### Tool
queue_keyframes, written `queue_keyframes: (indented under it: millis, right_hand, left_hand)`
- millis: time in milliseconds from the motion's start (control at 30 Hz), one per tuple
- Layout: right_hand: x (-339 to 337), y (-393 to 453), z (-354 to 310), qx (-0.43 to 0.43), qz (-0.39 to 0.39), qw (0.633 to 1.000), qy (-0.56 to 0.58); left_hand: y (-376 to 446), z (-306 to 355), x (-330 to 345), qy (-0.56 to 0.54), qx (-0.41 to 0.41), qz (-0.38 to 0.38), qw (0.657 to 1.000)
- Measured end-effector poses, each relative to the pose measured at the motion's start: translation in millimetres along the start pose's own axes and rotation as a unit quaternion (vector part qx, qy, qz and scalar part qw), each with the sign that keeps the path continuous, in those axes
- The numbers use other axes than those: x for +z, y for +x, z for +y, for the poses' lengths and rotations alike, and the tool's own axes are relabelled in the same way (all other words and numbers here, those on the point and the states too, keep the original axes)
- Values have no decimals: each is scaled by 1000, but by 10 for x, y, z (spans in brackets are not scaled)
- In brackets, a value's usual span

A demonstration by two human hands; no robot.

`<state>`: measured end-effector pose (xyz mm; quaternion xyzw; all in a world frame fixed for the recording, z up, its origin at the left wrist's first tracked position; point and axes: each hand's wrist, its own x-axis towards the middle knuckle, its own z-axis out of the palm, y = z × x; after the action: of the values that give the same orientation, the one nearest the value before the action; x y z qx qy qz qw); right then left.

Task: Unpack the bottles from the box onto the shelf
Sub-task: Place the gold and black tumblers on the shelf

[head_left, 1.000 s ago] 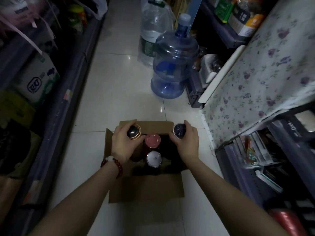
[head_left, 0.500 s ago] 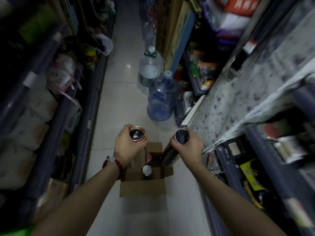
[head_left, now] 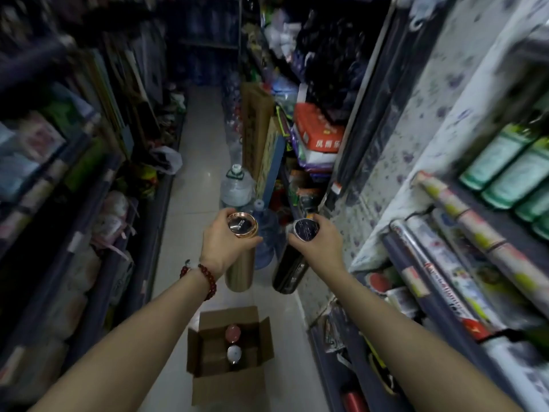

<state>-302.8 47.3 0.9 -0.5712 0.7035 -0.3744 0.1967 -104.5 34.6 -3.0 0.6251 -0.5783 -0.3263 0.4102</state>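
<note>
My left hand (head_left: 221, 243) grips the top of a gold bottle (head_left: 240, 270), held upright well above the floor. My right hand (head_left: 319, 243) grips the top of a black bottle (head_left: 287, 273), also upright and level with the gold one. Far below them an open cardboard box (head_left: 261, 341) sits on the tiled floor. Two bottles stand inside it, one with a pink cap (head_left: 232, 333) and one with a white cap (head_left: 234, 353). The shelf (head_left: 439, 295) at my right holds rolled goods and green packages.
The aisle is narrow, with stocked shelves on both sides. A large blue water jug (head_left: 265, 233) and a clear water jug (head_left: 236, 187) stand on the floor ahead, near the right shelf. A white plastic bag (head_left: 167, 159) lies at the left shelf's foot. A floral cloth (head_left: 395, 179) covers part of the right shelving.
Both hands have lifted the gold and black bottles out of the box and raised them high. My view has risen and tilted up, so the box now lies far below.
</note>
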Motion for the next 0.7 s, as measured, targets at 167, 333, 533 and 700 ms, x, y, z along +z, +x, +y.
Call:
queue_keyframes:
  millis: [167, 333, 533, 700]
  right_hand:
    - [-638, 136, -354, -17, 24, 999, 14]
    - [-1119, 233, -632, -52, 45, 997, 29]
    - [-1485, 327, -913, -60, 87, 993, 46]
    - [-1749, 419, -1062, -29, 155, 987, 35]
  left_hand:
    - [8, 692, -56, 21, 45, -11, 999]
    - [111, 1215, -56, -51, 67, -12, 996]
    - [400, 1624, 97, -143, 109, -65, 982]
    - [632, 2007, 254, -195, 137, -113, 965]
